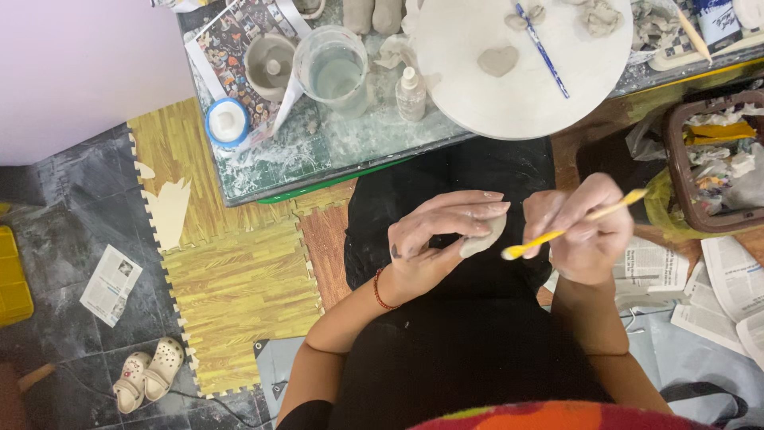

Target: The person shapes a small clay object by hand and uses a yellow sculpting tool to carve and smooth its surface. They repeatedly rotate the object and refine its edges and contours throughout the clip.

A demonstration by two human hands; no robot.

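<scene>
My left hand (442, 239) is shut on a small flat piece of grey clay (483, 239), held over my lap in front of the table. My right hand (585, 231) grips a yellow modelling tool (569, 229); its rounded tip points left and sits just beside the clay piece. A round white board (477, 95) on the table above carries a grey clay heart (498, 60), a blue-and-white tool (541, 49) and some clay lumps (598, 16).
The table (342, 147) holds a cup of cloudy water (334, 70), a small squeeze bottle (411, 93), a grey clay cup (269, 65) and a blue-rimmed lid (228, 121). A brown basket of scraps (712, 159) and newspapers (724, 287) lie right. Small sandals (148, 373) sit on the floor left.
</scene>
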